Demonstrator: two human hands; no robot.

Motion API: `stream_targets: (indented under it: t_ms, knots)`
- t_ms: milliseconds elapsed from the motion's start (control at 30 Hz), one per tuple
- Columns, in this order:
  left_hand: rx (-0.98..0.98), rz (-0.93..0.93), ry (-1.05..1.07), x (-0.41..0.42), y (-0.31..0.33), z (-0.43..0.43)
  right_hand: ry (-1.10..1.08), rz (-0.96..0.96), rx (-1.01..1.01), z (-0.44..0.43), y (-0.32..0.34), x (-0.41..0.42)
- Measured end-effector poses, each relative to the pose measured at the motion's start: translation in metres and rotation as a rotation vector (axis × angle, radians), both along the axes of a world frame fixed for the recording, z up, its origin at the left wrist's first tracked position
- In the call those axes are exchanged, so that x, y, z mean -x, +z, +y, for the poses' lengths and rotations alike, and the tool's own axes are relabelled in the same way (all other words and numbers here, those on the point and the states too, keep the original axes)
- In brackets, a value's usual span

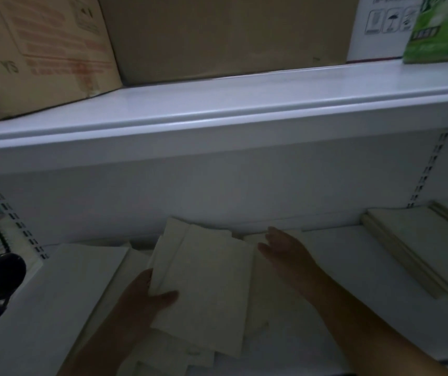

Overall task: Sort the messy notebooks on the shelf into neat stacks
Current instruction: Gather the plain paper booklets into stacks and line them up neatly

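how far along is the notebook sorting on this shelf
Partly done, it seems. Done: the right stack looks squared, and the left pile lies flat. In hand: the left hand grips a fanned bunch, while the right hand reaches open beside it. Left: loose notebooks lie askew underneath, near the front edge.

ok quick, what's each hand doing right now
Left hand: holds a bundle of notebooks, thumb on top.
Right hand: open, fingers straight, holding nothing.

Fingers of left hand (138,297) hidden beneath notebooks (206,280); cardboard box (41,50) print blurred.
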State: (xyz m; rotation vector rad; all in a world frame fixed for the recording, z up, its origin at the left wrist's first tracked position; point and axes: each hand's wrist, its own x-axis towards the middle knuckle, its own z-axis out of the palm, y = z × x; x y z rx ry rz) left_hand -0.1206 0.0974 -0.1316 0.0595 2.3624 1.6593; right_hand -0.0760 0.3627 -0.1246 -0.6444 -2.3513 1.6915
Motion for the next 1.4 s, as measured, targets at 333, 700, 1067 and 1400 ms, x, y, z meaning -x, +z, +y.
stream_targets:
  t_ms: [333, 700, 1067, 1400]
  knots:
    - [-0.054, -0.034, 0.038, 0.011, -0.011, -0.002, -0.051, -0.392, -0.934, 0.036, -0.019, -0.039]
    - [-0.03, 0.015, 0.012, 0.018, -0.026, -0.007, -0.233, -0.073, 0.123, 0.056, -0.007, -0.038]
    - [-0.062, 0.039, -0.022, 0.004, -0.01, -0.003, -0.216, 0.043, 0.336, 0.012, -0.012, -0.063]
    - [-0.067, -0.042, -0.017, 0.006, -0.009, -0.007, -0.412, 0.288, 0.619, 0.014, 0.015, -0.086]
